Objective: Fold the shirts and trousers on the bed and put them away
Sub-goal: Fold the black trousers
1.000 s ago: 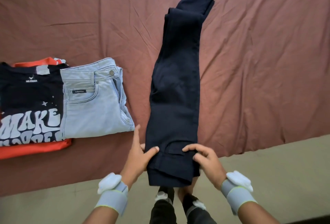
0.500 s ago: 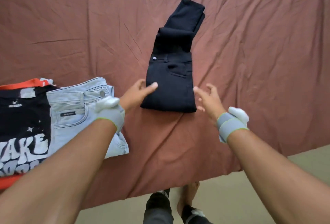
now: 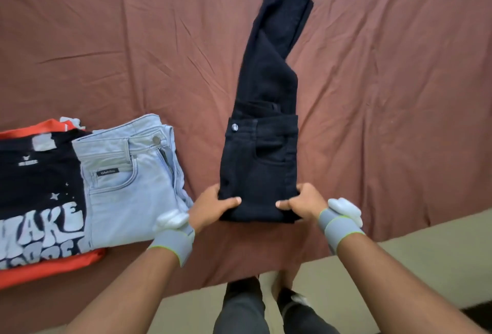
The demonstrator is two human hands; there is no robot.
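Bedsheet point(image 3: 111, 41) rumpled, brown | floor point(image 3: 426, 248) beige | hands grasping black trousers point(image 3: 262, 163) at near fold

Single head-worn view, wide-angle, looking forward and steeply down from above the near edge of the bed point(image 3: 106, 41). The bed sheet fills the upper three-quarters of the frame; a strip of floor point(image 3: 426, 254) crosses the lower right. Both forearms enter from the bottom corners, with the left hand point(image 3: 213, 207) and right hand point(image 3: 303, 203) near frame centre, close to the lens. The wearer's legs point(image 3: 245, 307) show at the bottom edge. No second view is given.
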